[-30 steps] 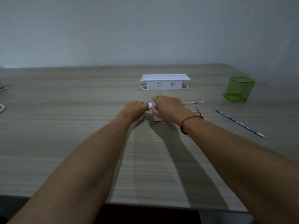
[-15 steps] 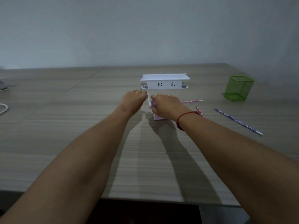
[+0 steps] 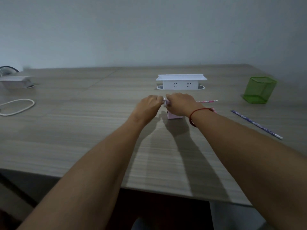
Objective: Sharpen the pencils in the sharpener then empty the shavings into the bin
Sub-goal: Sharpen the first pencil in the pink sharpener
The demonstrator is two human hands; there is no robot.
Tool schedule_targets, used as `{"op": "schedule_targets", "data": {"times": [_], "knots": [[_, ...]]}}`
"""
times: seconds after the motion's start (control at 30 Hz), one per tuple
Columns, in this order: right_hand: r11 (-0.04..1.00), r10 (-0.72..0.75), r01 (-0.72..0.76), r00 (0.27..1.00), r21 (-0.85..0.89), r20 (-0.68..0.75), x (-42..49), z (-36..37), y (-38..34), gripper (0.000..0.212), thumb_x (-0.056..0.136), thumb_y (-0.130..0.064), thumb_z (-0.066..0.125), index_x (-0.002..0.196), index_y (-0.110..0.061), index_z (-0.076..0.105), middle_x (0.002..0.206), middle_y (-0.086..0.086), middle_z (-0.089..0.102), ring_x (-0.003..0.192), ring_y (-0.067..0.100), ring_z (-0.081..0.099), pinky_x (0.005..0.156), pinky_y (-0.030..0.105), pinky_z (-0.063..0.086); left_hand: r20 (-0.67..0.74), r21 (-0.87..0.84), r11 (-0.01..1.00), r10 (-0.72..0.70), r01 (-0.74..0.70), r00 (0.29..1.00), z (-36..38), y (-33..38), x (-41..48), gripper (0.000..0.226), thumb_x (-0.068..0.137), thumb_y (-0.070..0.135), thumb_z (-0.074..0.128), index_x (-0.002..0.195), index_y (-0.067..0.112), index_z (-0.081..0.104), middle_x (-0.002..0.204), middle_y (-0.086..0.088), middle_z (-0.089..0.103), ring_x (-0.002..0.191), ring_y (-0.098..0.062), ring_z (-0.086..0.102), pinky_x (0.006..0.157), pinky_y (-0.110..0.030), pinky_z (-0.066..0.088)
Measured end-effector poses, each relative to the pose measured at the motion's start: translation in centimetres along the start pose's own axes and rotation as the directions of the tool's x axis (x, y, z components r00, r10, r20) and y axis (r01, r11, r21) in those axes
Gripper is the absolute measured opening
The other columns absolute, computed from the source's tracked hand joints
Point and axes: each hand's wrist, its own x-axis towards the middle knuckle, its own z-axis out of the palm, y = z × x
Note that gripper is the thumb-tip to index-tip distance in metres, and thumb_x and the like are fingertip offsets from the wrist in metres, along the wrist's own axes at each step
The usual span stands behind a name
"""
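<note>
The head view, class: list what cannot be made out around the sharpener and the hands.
- Pink sharpener: mostly hidden under the right hand.
- Pencil between the hands: only a blurred stub shows; the left hand covers the rest.
- Pink pencil: near end hidden behind the right hand.
- Shavings: none visible; too small or enclosed.

A single wide-angle view looks from the person's head forward and slightly down across the desk (image 3: 69,146), its near edge cutting across the bottom of the frame and the pale wall filling the upper part. Both forearms run in from the lower corners and meet near the middle, where the left hand (image 3: 147,105) and right hand (image 3: 180,103) sit at arm's length from the lens. Farther off, a white socket box (image 3: 181,82) lies just past the hands, a green mesh bin (image 3: 259,89) stands toward the right edge, and a white cable loop (image 3: 16,107) lies at far left.
</note>
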Motion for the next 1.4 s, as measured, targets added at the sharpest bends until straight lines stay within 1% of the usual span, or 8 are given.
{"op": "schedule_targets", "data": {"times": [0.1, 0.27, 0.43, 0.7, 0.93, 1.03, 1.33, 1.4], "knots": [[1.0, 0.0, 0.0, 1.0, -0.024, 0.024, 0.2, -0.2, 0.1, 0.033, 0.101, -0.036, 0.033, 0.111, -0.013, 0.054, 0.111, 0.012, 0.061, 0.099, 0.029, 0.059, 0.077, 0.037, 0.043, 0.001, 0.03, 0.996, 0.078, -0.078, 0.997, 0.5, 0.0, -0.7, 0.016, 0.072, -0.005, 0.071, 0.081, 0.0, 0.059, 0.07, -0.019, 0.066, 0.064, -0.037, 0.063, 0.046, -0.032, 0.044], [1.0, 0.013, -0.012, 0.999, -0.027, 0.031, 0.3, -0.1, 0.2, 0.031, 0.1, -0.033, 0.035, 0.113, -0.013, 0.054, 0.115, 0.013, 0.061, 0.102, 0.03, 0.058, 0.076, 0.036, 0.04, 0.016, 0.01, 0.995, 0.094, -0.094, 0.995, 1.8, 0.4, -1.7, 0.009, 0.081, 0.006, 0.064, 0.083, -0.003, 0.062, 0.07, -0.023, 0.065, 0.063, -0.039, 0.063, 0.046, -0.035, 0.045], [0.999, 0.032, -0.032, 0.999, 0.014, -0.028, -0.1, 0.3, 0.1, 0.031, 0.096, -0.031, 0.04, 0.117, -0.013, 0.054, 0.119, 0.011, 0.059, 0.104, 0.03, 0.058, 0.076, 0.037, 0.041, 0.196, -0.028, 0.997, -0.07, 0.077, 0.978, 3.9, 1.4, -2.1, 0.014, 0.082, 0.003, 0.053, 0.093, 0.0, 0.061, 0.095, -0.022, 0.064, 0.089, -0.04, 0.061, 0.069, -0.043, 0.048], [0.999, 0.012, -0.006, 0.993, 0.051, -0.119, -0.6, 1.2, 0.2, 0.035, 0.099, -0.033, 0.037, 0.125, -0.013, 0.051, 0.121, 0.01, 0.057, 0.106, 0.028, 0.057, 0.085, 0.04, 0.046, 0.36, -0.036, 0.998, 0.055, -0.045, 0.931, 5.4, -2.0, 2.2, 0.026, 0.089, 0.018, 0.055, 0.11, 0.011, 0.067, 0.118, -0.013, 0.065, 0.107, -0.031, 0.061, 0.088, -0.039, 0.05], [0.998, 0.025, -0.019, 0.994, 0.056, -0.103, -0.5, 0.9, -0.1, 0.032, 0.099, -0.032, 0.039, 0.122, -0.012, 0.052, 0.12, 0.009, 0.058, 0.106, 0.027, 0.058, 0.088, 0.039, 0.046, 0.285, 0.106, 0.988, 0.074, -0.109, 0.956, 3.5, -2.5, 4.4, 0.023, 0.093, 0.001, 0.043, 0.111, 0.001, 0.058, 0.111, -0.021, 0.064, 0.105, -0.037, 0.058, 0.085, -0.043, 0.045], [0.997, 0.061, -0.058, 0.997, 0.053, -0.047, -0.3, 0.2, -0.4, 0.033, 0.099, -0.029, 0.041, 0.125, -0.011, 0.051, 0.122, 0.011, 0.057, 0.109, 0.029, 0.057, 0.086, 0.037, 0.043, 0.146, 0.077, 0.99, 0.106, -0.118, 0.984, 0.9, -2.4, 5.6, 0.026, 0.09, -0.008, 0.044, 0.113, -0.005, 0.056, 0.113, -0.027, 0.061, 0.101, -0.042, 0.061, 0.081, -0.048, 0.048], [0.999, 0.053, -0.053, 0.995, -0.001, -0.079, -0.7, -0.2, -0.8, 0.032, 0.102, -0.026, 0.032, 0.118, -0.009, 0.054, 0.116, 0.015, 0.06, 0.104, 0.031, 0.059, 0.078, 0.036, 0.04, 0.04, 0.071, 0.997, 0.038, -0.041, 0.998, -0.7, -0.5, 2.8, 0.015, 0.072, -0.012, 0.068, 0.085, -0.009, 0.063, 0.078, -0.029, 0.068, 0.068, -0.044, 0.066, 0.052, -0.04, 0.051], [0.999, 0.048, -0.048, 0.996, 0.001, -0.072, -0.9, -0.3, -0.9, 0.034, 0.102, -0.027, 0.031, 0.12, -0.008, 0.054, 0.117, 0.016, 0.06, 0.105, 0.031, 0.058, 0.078, 0.035, 0.04, 0.03, 0.073, 0.996, 0.04, -0.042, 0.999, -0.8, -0.3, 2.3, 0.011, 0.078, -0.009, 0.065, 0.088, -0.007, 0.062, 0.081, -0.028, 0.068, 0.072, -0.043, 0.065, 0.055, -0.041, 0.049]]}}
